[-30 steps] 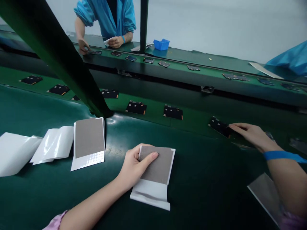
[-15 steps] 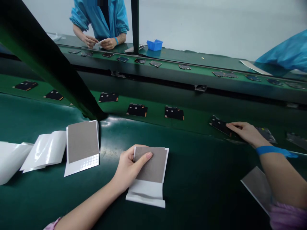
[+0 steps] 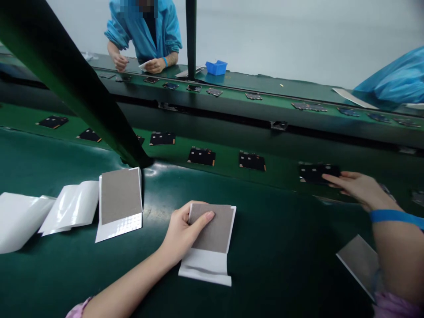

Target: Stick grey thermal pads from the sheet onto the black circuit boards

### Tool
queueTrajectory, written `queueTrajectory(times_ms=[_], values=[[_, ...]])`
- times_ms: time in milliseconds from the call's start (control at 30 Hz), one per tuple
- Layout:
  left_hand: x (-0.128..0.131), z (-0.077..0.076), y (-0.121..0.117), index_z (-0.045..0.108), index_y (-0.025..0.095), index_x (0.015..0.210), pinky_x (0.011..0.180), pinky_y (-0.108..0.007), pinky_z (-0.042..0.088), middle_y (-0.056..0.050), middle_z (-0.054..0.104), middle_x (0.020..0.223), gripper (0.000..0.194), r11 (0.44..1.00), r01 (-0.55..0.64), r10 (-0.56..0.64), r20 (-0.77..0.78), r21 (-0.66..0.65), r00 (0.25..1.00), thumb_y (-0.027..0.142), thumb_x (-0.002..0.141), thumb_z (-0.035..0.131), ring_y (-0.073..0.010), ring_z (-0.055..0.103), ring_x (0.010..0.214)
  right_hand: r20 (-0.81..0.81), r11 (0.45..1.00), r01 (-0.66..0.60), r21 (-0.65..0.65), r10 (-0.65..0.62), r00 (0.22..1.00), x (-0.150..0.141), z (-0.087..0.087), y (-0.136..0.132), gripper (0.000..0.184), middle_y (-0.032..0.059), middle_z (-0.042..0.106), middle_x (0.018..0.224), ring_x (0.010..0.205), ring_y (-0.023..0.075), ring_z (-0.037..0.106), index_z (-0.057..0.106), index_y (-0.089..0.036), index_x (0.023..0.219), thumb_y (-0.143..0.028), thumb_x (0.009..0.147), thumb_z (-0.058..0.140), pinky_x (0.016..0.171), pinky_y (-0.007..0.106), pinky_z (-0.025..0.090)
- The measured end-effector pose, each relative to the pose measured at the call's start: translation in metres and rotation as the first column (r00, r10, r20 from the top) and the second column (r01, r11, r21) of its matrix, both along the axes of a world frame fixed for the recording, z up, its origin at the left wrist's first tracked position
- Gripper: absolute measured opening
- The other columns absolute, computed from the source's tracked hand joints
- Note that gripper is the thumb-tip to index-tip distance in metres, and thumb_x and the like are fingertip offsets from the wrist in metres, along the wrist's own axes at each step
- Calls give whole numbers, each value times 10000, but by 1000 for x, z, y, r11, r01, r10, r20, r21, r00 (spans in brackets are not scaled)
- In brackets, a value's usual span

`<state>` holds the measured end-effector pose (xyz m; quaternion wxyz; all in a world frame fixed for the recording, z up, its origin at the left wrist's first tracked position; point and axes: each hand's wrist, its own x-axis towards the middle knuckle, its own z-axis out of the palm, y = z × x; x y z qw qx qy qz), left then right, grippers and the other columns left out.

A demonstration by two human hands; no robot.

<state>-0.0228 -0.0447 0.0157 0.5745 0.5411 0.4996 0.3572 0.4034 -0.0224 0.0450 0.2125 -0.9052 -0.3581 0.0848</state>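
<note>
My left hand (image 3: 187, 232) is closed on a grey rectangular sheet with a white backing (image 3: 215, 229), thumb on top; the backing's loose lower flap curls below. Out to the right, my right hand (image 3: 361, 187) pinches the right end of a flat black board (image 3: 318, 172) with small pale squares, over the green conveyor belt (image 3: 281, 176). A blue band (image 3: 395, 216) circles my right wrist. Under my right forearm lies another grey sheet (image 3: 359, 260), partly covered. To the left, a similar grey sheet on white backing (image 3: 121, 196) rests on the table.
Several more black boards, such as one (image 3: 252, 161), lie along the belt. A dark slanted post (image 3: 99, 97) stands at left. Glossy white sheets (image 3: 71, 207) lie on the left. Across the belts, a person in blue (image 3: 149, 31) handles something white near a blue bin (image 3: 216, 67).
My right hand has moved slightly right, and the black board in it has turned more level. Boards on the near belt appear further right. My left hand keeps its hold.
</note>
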Motion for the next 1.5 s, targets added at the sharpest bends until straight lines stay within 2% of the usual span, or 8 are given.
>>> queueTrajectory(times_ms=[133, 267, 433, 567, 1000, 1133, 1267, 1500], values=[[0, 0, 0, 662, 163, 826, 591, -227, 498, -33, 708, 767, 250, 1000, 3, -2, 32, -7, 999, 407, 773, 664, -161, 650, 701, 159, 999, 26, -37, -20, 987, -32, 19, 1, 304, 195, 648, 1057, 935, 275, 631, 545, -127, 1095, -258, 827, 604, 770, 354, 464], [1, 0, 1, 664, 161, 842, 596, -225, 497, -31, 704, 769, 249, 999, 20, -18, 57, -25, 998, 401, 774, 669, -160, 648, 710, -31, 901, -387, -197, 389, 921, -79, 14, 2, 285, 134, 650, 904, 827, 275, 608, 591, -174, 978, -394, 799, 612, 700, 368, 452], [0, -3, 1, 671, 159, 855, 609, -226, 492, -26, 694, 772, 262, 999, 22, -21, 65, -25, 998, 410, 779, 674, -155, 637, 714, -172, 628, -757, 178, 778, 605, -172, 7, -14, 301, 81, 595, 962, 753, 204, 573, 654, -241, 821, -521, 821, 542, 611, 329, 473], [0, -2, 0, 676, 159, 852, 623, -224, 489, -22, 692, 770, 259, 1000, 20, -19, 74, -16, 997, 408, 782, 676, -149, 629, 711, -152, 552, -782, 288, 833, 532, -212, 8, -23, 275, 77, 527, 1058, 815, 196, 579, 677, -257, 775, -506, 834, 575, 604, 311, 497], [2, 0, 1, 653, 162, 824, 589, -216, 486, -18, 684, 757, 271, 990, 63, -50, 104, -127, 993, 426, 772, 686, -150, 634, 697, -379, 597, -762, 251, 785, 490, -208, 10, -27, 324, 50, 529, 947, 812, 176, 558, 571, -230, 691, -492, 866, 499, 754, 311, 500], [1, -1, 1, 630, 165, 817, 573, -209, 485, -18, 687, 776, 292, 977, 86, -62, 128, -194, 990, 447, 770, 688, -152, 646, 705, -294, 654, -731, 195, 750, 593, -151, 12, 9, 340, 83, 568, 1065, 976, 243, 565, 596, -224, 696, -550, 791, 568, 845, 354, 475], [0, -3, 2, 625, 164, 820, 579, -209, 485, -16, 682, 775, 295, 977, 105, -85, 111, -186, 990, 450, 777, 684, -150, 644, 710, -159, 857, -510, -75, 494, 855, -78, 11, 54, 145, 153, 536, 1236, 1022, 284, 571, 664, -186, 765, -315, 810, 615, 881, 399, 438], [1, -4, 0, 631, 161, 831, 602, -237, 500, -30, 690, 786, 304, 980, 98, -86, 74, -171, 993, 459, 783, 672, -168, 648, 719, -284, 876, -478, -57, 445, 849, -33, 5, 69, 210, 149, 646, 1119, 1065, 263, 585, 709, -141, 762, -300, 840, 595, 901, 356, 414]])
